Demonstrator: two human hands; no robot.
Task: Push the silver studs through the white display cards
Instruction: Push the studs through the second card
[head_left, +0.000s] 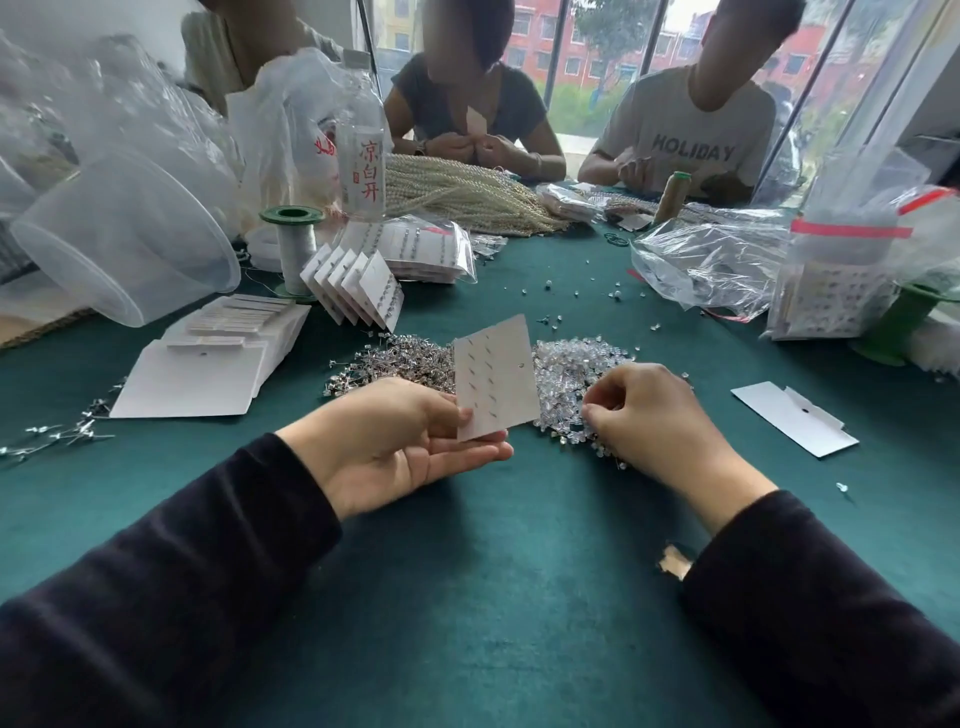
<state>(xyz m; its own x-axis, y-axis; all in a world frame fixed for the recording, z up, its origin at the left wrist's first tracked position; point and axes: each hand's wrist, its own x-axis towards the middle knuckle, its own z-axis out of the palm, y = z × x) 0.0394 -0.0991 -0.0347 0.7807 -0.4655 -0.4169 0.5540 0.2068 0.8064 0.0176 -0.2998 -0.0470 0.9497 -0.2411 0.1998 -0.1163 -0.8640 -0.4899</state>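
DESK: What is the biggest risk at this bench?

PHOTOGRAPHER: The card. The left hand (395, 441) pinches one white display card (496, 376) by its lower corner only, thumb on top and fingers flat beneath. It is held tilted above the green table (467, 545). Rows of thin posts show on its face. Press a stud in with so little support and the card is likely to bend or crease, or the post to go in askew.

DESK: And the lesser one?

PHOTOGRAPHER: The right hand (649, 415) is curled, fingertips down in the heap of clear pieces (571, 369) just right of the card. Whether they have pinched anything I cannot tell. That heap lies right beside the pile of silver studs (400, 361) behind the card. A careless sweep could mix the two or flick bits out among the strays on the cloth.

DESK: Containers, biggest first?

PHOTOGRAPHER: A clear plastic tub (124, 228) at far left is tipped on its side, with nothing showing inside. A crumpled clear bag (711, 260) lies slack at right. Beside it is a red-sealed zip bag (841, 249) packed with studded cards. Smallest is a flat clear bag (465, 260) behind the fanned cards (358, 286), holding a stack of filled cards.
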